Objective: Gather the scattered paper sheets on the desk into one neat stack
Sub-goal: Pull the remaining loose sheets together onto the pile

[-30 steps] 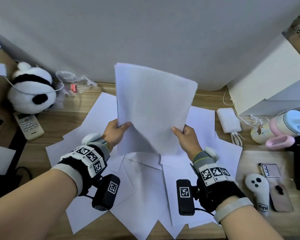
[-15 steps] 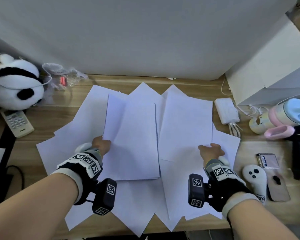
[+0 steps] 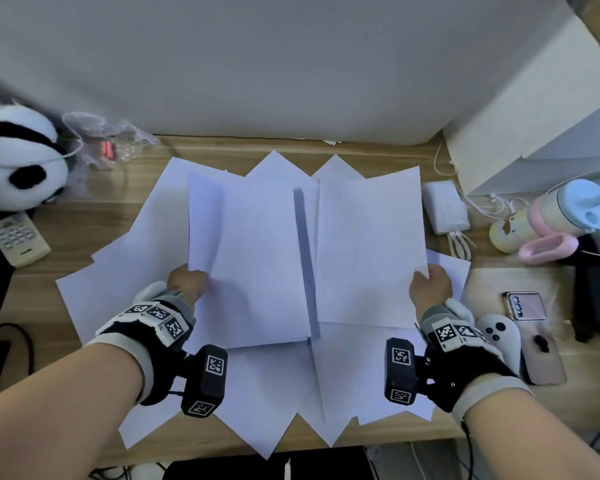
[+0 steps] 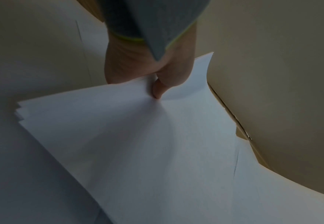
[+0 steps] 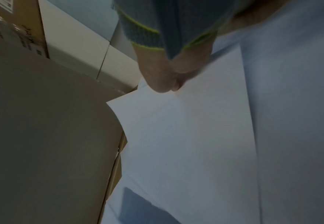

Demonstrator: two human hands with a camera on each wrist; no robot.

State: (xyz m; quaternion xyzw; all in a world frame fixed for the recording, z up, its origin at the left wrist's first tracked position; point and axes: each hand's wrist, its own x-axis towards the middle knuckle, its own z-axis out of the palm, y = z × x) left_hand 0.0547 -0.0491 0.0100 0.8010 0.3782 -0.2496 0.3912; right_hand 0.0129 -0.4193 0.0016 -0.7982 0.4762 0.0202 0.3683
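Observation:
Several white paper sheets (image 3: 125,271) lie fanned out over the wooden desk (image 3: 84,216). My left hand (image 3: 187,284) pinches the left edge of a small stack of sheets (image 3: 257,258), raised slightly off the desk; the left wrist view shows my thumb on top of this stack (image 4: 138,136), whose layered edges show at the left. My right hand (image 3: 428,289) pinches the right edge of a single sheet (image 3: 368,251), lifted beside the stack. In the right wrist view my fingertips (image 5: 166,87) clamp that sheet (image 5: 186,144) at its edge.
A plush panda (image 3: 18,161) and a remote (image 3: 13,237) sit at the left, a plastic bag (image 3: 101,140) behind. On the right are a power bank (image 3: 445,209), a pastel bottle (image 3: 561,216), a phone (image 3: 525,306), a white controller (image 3: 499,337) and a white box (image 3: 534,126).
The stack went from upright in both hands down to the desk. My right hand let go, moved right and has now lifted a separate sheet; my left hand kept its grip.

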